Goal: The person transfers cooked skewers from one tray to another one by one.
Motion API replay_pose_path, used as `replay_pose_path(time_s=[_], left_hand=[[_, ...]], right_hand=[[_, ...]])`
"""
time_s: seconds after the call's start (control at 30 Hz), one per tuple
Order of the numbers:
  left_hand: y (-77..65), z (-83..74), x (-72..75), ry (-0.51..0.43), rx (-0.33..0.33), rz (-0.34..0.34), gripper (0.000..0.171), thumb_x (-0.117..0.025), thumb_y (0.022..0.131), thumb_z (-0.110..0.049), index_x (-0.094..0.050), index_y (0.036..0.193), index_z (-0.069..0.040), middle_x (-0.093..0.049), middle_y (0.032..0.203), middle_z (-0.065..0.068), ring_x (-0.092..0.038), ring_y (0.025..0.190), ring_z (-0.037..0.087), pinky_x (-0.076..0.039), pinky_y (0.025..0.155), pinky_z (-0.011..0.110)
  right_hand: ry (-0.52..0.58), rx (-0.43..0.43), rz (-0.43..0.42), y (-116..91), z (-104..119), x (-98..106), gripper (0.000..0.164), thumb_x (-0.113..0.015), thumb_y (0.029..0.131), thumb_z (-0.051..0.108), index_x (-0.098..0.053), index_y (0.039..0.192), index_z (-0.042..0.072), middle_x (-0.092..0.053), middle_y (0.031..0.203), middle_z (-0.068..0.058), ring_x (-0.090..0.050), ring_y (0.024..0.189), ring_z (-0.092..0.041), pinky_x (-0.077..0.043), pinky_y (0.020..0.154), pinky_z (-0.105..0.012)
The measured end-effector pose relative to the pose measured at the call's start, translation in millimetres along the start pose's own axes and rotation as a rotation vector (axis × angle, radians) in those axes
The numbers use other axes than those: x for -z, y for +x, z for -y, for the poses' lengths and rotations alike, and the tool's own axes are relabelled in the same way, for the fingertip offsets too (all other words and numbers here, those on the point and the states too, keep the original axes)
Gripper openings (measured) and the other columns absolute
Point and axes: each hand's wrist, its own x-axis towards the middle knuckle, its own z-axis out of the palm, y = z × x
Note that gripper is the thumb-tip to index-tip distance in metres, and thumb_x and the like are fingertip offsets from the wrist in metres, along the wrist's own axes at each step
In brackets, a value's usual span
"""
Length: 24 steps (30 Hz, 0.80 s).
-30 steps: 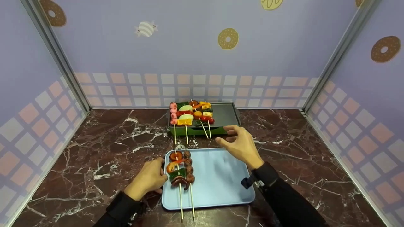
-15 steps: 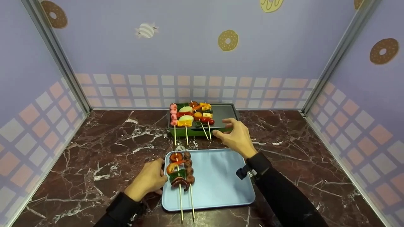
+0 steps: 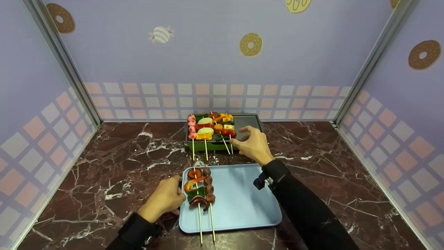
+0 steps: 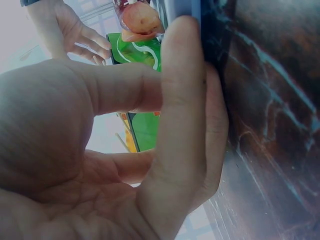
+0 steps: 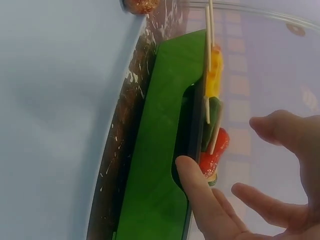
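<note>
The left hand (image 3: 165, 197) is at the left edge of the blue tray (image 3: 242, 201), its fingers bent and clamped on the rim; from the head camera the undersides of those fingers are hidden. In the left wrist view they fill much of the frame, and the tray appears only as a pale strip behind a fingertip.

The right hand (image 3: 255, 144) is in front of the grill (image 3: 249, 121), thumb and fingers spread apart with nothing between them. Its thumb tip lies just beside the stick of the red-ended skewer (image 3: 230, 132); whether the two touch is impossible to tell. In the right wrist view one fingertip overlaps the cut-out in the grill's green front, and contact there is also unclear.

Four sticks show on the grill, with the pink skewer (image 3: 191, 126) leftmost and the yellow-ended skewer (image 3: 204, 133) next to it. The food on the right is crowded, so some pieces are hard to assign to a stick.

On the tray's left side lie the pepper skewer (image 3: 196, 189) and the brown-ball skewer (image 3: 209, 185), their sticks running past the near rim above the worktop (image 3: 121, 180). The right forearm and its black sleeve (image 3: 319, 211) hide the tray's far right corner, and both sleeves are cut off by the bottom edge.
</note>
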Motion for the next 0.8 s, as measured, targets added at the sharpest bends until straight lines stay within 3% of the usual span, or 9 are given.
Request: replay_pose_path(time_s=[0.13, 0.37, 0.6, 0.8], left_hand=[[0.3, 0.1, 0.1, -0.008, 0.016, 0.001, 0.063, -0.064, 0.084, 0.01, -0.046, 0.145, 0.009, -0.057, 0.085, 0.012, -0.066, 0.05, 0.023, -0.061, 0.042, 0.034], [0.5, -0.4, -0.5, -0.014, 0.018, 0.01, 0.064, -0.064, 0.084, 0.01, -0.045, 0.145, 0.01, -0.057, 0.086, 0.013, -0.066, 0.051, 0.024, -0.061, 0.043, 0.034], [-0.6, -0.8, -0.3, -0.009, 0.002, 0.004, 0.063, -0.063, 0.084, 0.01, -0.045, 0.145, 0.01, -0.058, 0.084, 0.012, -0.066, 0.05, 0.023, -0.061, 0.043, 0.033], [-1.0, 0.5, -0.1, -0.004, -0.014, 0.006, 0.063, -0.062, 0.083, 0.01, -0.045, 0.144, 0.01, -0.057, 0.085, 0.012, -0.065, 0.049, 0.022, -0.061, 0.042, 0.033]], right_hand=[[0.007, 0.003, 0.015, 4, 1, -4, 0.057, -0.083, 0.087, 0.038, -0.064, 0.133, 0.01, -0.07, 0.096, -0.01, -0.071, 0.06, -0.018, -0.065, 0.056, -0.034], [0.007, 0.02, 0.039, 6, 0, -11, 0.058, -0.083, 0.088, 0.034, -0.063, 0.134, 0.004, -0.071, 0.089, -0.009, -0.074, 0.066, -0.029, -0.064, 0.054, -0.032], [0.073, 0.002, 0.073, 7, 2, -16, 0.056, -0.082, 0.089, 0.031, -0.063, 0.131, 0.0, -0.07, 0.089, -0.011, -0.075, 0.071, -0.034, -0.067, 0.063, -0.043], [0.075, -0.043, 0.067, 12, 4, -16, 0.045, -0.084, 0.088, 0.024, -0.068, 0.121, -0.002, -0.075, 0.083, -0.008, -0.075, 0.066, -0.028, -0.067, 0.062, -0.04]])
